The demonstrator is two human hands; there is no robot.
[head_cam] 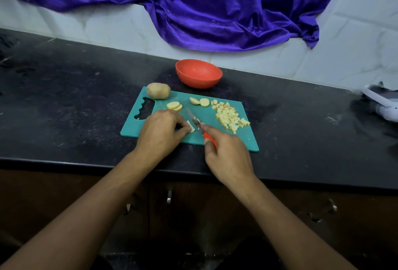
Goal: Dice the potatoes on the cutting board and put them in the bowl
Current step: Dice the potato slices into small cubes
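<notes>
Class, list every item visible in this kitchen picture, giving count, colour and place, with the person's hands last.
cutting board: one, teal, on the counter
whole potato: one, brown, board's far left corner
potato slices: about four, pale yellow, board's far side
diced potato: one pile, pale yellow, board's right side
potato strips: a few, pale, at the left fingertips
knife: one, red handle, over the board
bowl: one, red, behind the board
counter: one, black
cloth: one, purple, against the wall
white object: one, right edge, unclear
left hand: holds the strips
right hand: grips the knife
</notes>
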